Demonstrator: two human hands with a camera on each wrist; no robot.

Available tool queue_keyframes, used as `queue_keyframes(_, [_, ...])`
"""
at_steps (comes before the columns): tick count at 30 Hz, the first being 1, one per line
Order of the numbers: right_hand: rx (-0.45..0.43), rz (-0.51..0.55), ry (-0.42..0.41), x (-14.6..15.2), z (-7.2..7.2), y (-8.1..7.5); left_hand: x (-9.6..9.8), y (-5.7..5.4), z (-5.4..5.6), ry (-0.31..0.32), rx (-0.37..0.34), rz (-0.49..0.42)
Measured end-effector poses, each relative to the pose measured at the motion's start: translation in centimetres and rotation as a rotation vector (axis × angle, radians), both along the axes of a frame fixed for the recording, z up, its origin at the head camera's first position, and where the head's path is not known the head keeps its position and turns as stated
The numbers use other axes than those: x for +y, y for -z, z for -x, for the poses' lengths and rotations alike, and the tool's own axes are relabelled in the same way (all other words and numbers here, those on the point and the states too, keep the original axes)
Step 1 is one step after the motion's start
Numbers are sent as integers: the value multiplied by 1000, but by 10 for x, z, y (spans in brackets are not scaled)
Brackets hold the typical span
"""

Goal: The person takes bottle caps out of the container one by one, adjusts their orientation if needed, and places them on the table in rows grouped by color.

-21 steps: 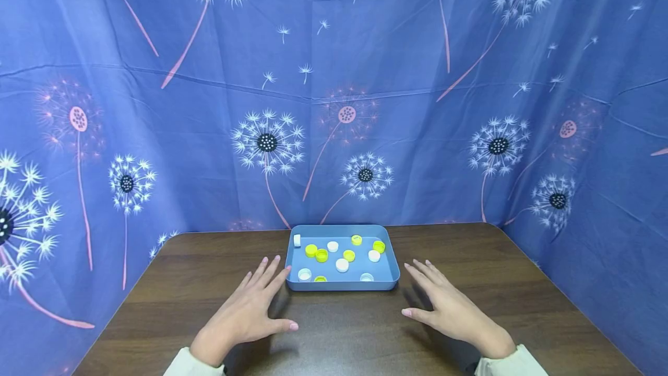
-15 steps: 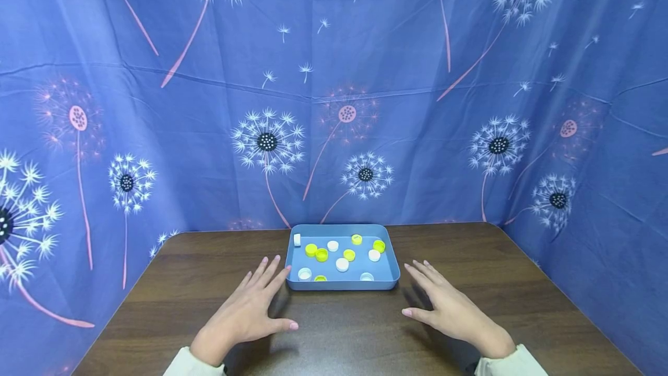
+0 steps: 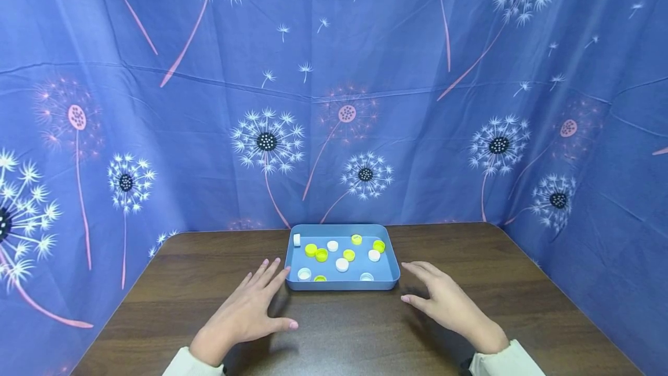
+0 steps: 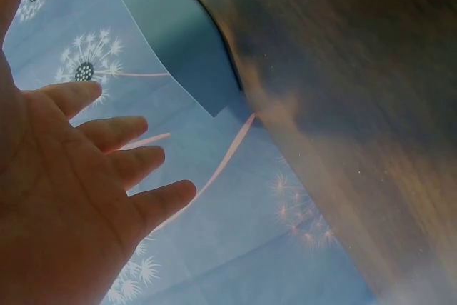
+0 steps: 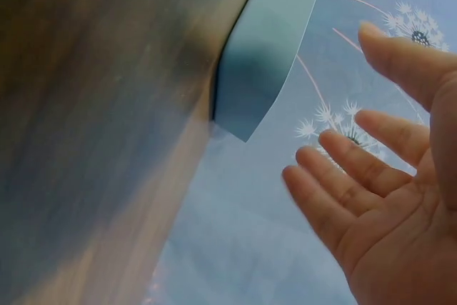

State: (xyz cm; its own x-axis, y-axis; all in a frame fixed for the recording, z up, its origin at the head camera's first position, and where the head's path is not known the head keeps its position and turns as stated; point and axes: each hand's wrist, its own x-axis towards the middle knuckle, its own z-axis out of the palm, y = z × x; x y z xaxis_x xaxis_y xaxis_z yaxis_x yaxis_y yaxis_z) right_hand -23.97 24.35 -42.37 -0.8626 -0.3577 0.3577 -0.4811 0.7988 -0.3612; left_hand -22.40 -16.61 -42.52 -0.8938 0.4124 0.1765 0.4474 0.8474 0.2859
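A shallow blue tray [image 3: 342, 286] stands on the table, holding several white and yellow bottle caps. Among them are a white cap [image 3: 341, 264] near the middle, a yellow cap [image 3: 311, 250] to its left and a white cap [image 3: 297, 240] on edge in the far left corner. My left hand [image 3: 247, 309] is spread beside the tray's near left corner, index fingertip right at its wall. To the right of the tray my right hand [image 3: 454, 306] has its fingers extended and thumb apart. Both wrist views show bare palms, with the tray's outer wall [image 4: 186, 55] beyond the fingers.
The brown wooden table [image 3: 344, 335] reaches back to a blue curtain [image 3: 323, 45] printed with dandelions, which also hangs along both sides. Pale sleeves [image 3: 508, 361] cover the wrists.
My right hand has shifted slightly, its fingers drawing closer together and the thumb rising a little in the head view. The left hand, tray and caps stay where they were.
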Motion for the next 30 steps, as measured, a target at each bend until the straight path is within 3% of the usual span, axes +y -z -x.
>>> queue_keyframes(13, [-12,25,-85,-19,35,1,2,-3,0,11,-5,-11])
queue_keyframes(30, [-41,1,-191,-18,52,15,1,-3,0,11,-7,5])
